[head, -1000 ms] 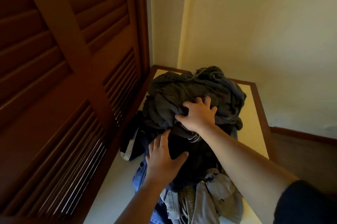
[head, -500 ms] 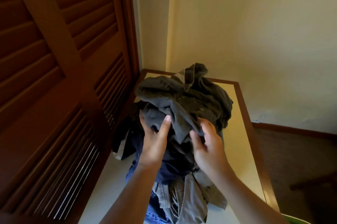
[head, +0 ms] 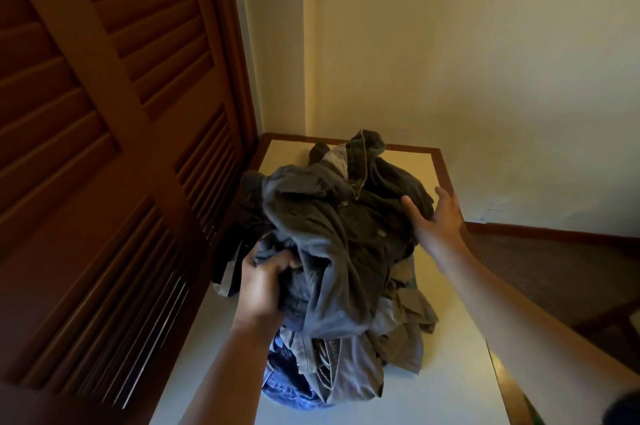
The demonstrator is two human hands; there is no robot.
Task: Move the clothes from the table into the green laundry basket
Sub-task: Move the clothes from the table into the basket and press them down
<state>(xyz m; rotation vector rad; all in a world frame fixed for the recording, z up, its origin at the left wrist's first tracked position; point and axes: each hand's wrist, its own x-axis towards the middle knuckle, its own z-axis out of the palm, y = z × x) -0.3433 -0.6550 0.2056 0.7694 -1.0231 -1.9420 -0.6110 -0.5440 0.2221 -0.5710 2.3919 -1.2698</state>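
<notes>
A heap of clothes sits on the white table (head: 446,386). On top is a dark grey shirt with snap buttons (head: 329,224), bunched and lifted. My left hand (head: 263,282) grips the shirt's lower left folds, fingers curled into the fabric. My right hand (head: 434,217) lies against the bundle's right side with fingers spread and fairly straight. Under the shirt lie khaki garments (head: 398,338) and blue jeans (head: 287,379). Only a green sliver (head: 536,419), perhaps the laundry basket, shows at the bottom right edge.
Brown louvred doors (head: 104,182) stand close along the table's left side. The table has a wooden rim (head: 446,172) and fits into a corner of cream walls. Dark carpeted floor (head: 554,272) lies to the right.
My right hand has moved from the front of the bundle to its far right side. My left hand has closed lower on the shirt's left folds. The grey shirt has risen and spread.
</notes>
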